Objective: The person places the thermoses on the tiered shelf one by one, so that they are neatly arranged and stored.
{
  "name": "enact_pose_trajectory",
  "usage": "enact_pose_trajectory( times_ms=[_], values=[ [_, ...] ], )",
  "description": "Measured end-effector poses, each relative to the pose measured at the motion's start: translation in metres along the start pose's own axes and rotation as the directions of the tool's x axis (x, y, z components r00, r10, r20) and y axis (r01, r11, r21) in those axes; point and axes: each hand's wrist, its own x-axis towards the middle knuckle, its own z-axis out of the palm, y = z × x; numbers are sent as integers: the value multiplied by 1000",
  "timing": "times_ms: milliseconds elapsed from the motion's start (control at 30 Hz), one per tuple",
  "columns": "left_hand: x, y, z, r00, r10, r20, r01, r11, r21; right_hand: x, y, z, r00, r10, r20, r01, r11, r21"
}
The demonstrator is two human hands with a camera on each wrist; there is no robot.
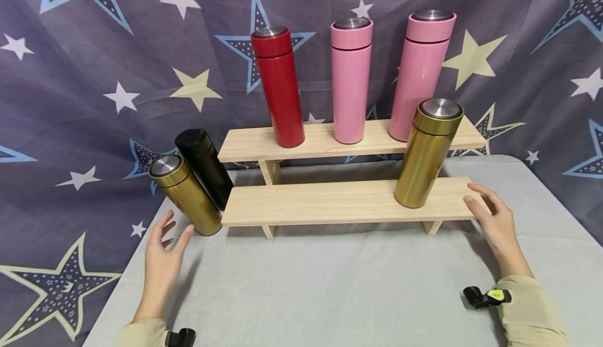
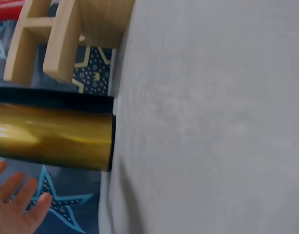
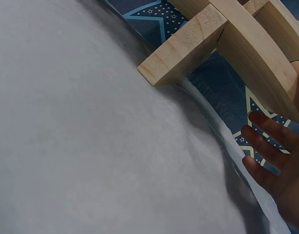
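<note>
My left hand (image 1: 162, 258) is beside a gold thermos flask (image 1: 195, 200) at the table's left, its fingers spread loosely and holding nothing. Just behind that flask stands a black one (image 1: 202, 164). In the left wrist view, a gap shows between the hand (image 2: 18, 204) and the gold flask (image 2: 57, 136). At the right end of the lower wooden shelf (image 1: 306, 203) is my right hand (image 1: 497, 226), thumb and fingers apart. In the right wrist view its thumb side is close to the shelf end; contact cannot be told. Another gold flask (image 1: 426, 161) stands on that shelf.
On the upper shelf (image 1: 245, 143) stand a red flask (image 1: 281, 90) and two pink ones (image 1: 350, 85). A grey cloth (image 1: 339, 284) covers the table. Behind hangs a star-patterned curtain (image 1: 155, 48).
</note>
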Motion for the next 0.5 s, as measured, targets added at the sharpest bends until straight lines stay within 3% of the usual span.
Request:
enact_pose_trajectory(
  times_ms=[233,500],
  values=[
    [13,-15,4,998,40,38,-37,997,-71,0,0,0,1000,8,2,-8,1000,-10],
    [25,-20,9,997,61,45,-55,991,-120,0,2,-1,1000,10,-4,-10,1000,-13]
  ],
)
